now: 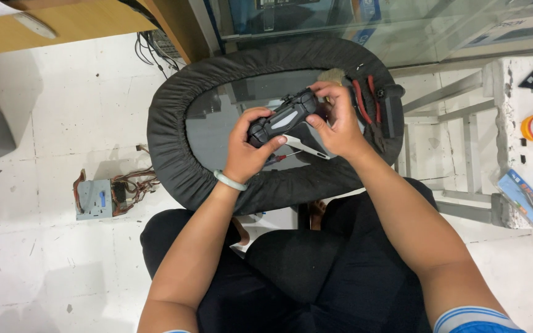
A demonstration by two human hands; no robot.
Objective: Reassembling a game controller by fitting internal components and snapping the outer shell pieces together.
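Both our hands close around a black game controller: our left hand [251, 145] grips its near end, our right hand [334, 120] pinches the far end, above a round tray [168, 117]; red pliers [365, 102] lie just right.

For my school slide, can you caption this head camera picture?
Both hands, left hand and right hand, hold a black game controller above a small round table.

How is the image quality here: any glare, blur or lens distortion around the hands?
Head view: even, soft light; both hands, left and right, and the black game controller are sharp. Faint reflections on the glass cabinet; wide-lens bending near the edges; only soft shadows on the white floor.
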